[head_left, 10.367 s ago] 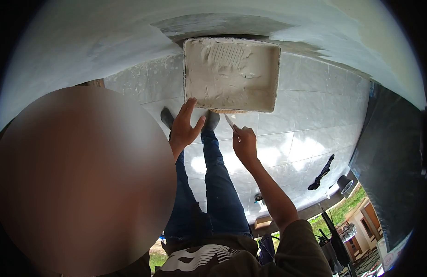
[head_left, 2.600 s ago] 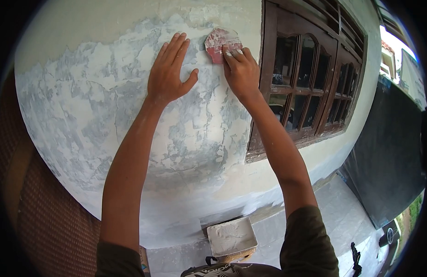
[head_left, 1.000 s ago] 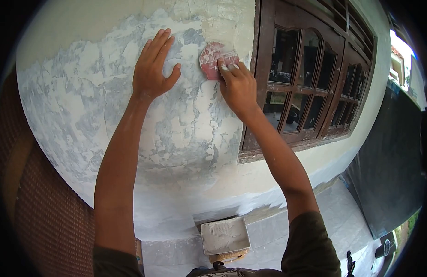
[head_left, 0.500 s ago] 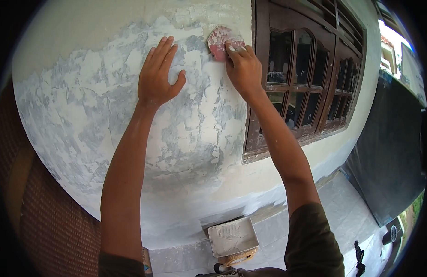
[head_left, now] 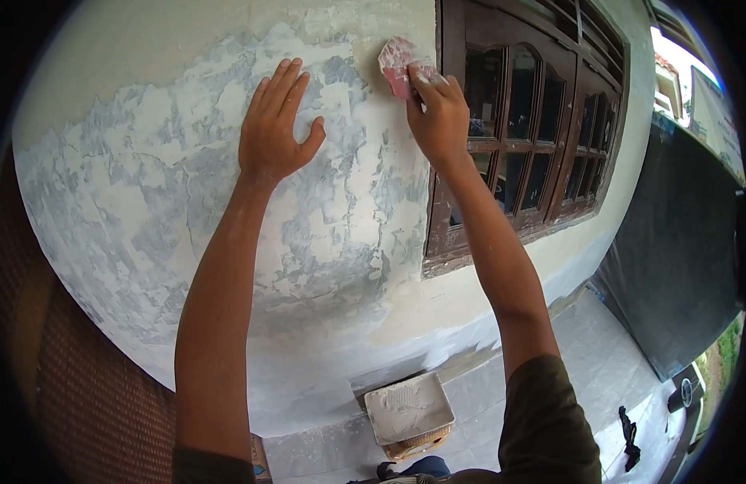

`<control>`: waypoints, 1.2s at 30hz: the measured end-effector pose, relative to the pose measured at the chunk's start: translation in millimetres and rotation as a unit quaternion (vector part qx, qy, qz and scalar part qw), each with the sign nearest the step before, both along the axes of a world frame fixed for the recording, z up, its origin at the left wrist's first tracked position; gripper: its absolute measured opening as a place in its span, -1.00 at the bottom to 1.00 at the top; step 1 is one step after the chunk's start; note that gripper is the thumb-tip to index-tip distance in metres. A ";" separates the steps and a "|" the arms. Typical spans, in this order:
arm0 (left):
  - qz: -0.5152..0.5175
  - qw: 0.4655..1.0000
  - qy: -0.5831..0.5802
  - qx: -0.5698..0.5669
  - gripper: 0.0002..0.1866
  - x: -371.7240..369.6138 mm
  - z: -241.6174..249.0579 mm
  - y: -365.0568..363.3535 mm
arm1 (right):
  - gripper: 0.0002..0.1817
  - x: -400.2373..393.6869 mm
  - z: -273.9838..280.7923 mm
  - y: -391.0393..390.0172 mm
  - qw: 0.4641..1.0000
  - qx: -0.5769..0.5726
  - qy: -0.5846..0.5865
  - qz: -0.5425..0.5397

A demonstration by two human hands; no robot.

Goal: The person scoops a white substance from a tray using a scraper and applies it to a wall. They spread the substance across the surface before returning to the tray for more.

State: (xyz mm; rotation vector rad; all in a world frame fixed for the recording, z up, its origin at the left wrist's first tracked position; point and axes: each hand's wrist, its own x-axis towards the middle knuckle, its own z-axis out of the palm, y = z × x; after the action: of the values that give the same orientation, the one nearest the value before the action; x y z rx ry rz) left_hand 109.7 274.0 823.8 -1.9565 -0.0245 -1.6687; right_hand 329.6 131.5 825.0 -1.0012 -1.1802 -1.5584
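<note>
Since half a second ago, the right hand (head_left: 441, 121) has slid its scraper (head_left: 399, 63) a little to the right and slightly up, so the pink, putty-smeared blade now sits at the top centre of the frame, right against the dark wooden window frame (head_left: 439, 145). A second ago the blade was lower and further left on the wall (head_left: 147, 177). The left hand (head_left: 274, 129) has hardly shifted.

The right arm reaches up from the lower right of the frame, nearly straight, the wrist bent back slightly. Its fingers are pressed together along the lower edge of the scraper, pinching it, with pale putty on the fingertips. The blade lies flat against the plaster.

The left arm rises from the lower left, also nearly straight. Its palm lies flat on the wall, upper centre-left, well apart from the scraper. The four fingers are close together and point up and right; the thumb is spread out to the side.

The wall is patchy grey and white with cracked filler. At the bottom centre a tray (head_left: 409, 410) of pale putty sits on the tiled floor (head_left: 599, 371) at the foot of the wall. A dark sheet (head_left: 679, 266) hangs at the right.
</note>
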 end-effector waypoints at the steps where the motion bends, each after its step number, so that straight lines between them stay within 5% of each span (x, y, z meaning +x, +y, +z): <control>1: 0.000 1.000 -0.001 0.002 -0.36 0.2 0.6 0.0 | -0.57 3.4 7.7 1.3 0.999 -0.023 0.024 -0.031; 11: 0.007 1.000 -0.004 0.004 -0.37 -0.4 0.5 -0.5 | -0.49 -15.5 -94.7 -15.5 0.989 -0.147 0.013 0.007; 18: 0.008 1.000 -0.005 0.013 -0.37 1.8 0.5 0.8 | -0.56 9.3 -2.4 -10.4 0.999 -0.008 0.032 -0.031; 21: 0.008 1.000 -0.005 0.015 -0.37 2.4 1.0 1.5 | -0.52 25.1 -2.3 0.5 0.997 -0.056 0.025 -0.046; 28: 0.030 0.999 -0.016 0.026 -0.41 2.1 1.5 1.7 | -0.43 -9.6 -101.5 -11.5 0.989 -0.146 -0.007 0.014; 36: 0.018 1.000 -0.010 0.019 -0.39 1.6 -1.4 1.5 | -0.55 14.9 1.5 -6.6 0.999 -0.019 0.030 -0.019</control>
State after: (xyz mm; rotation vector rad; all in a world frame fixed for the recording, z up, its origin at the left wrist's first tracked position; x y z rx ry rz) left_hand 111.3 275.5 822.4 -1.9014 -0.0346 -1.6538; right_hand 344.5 124.9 826.5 -1.0928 -1.1599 -1.5295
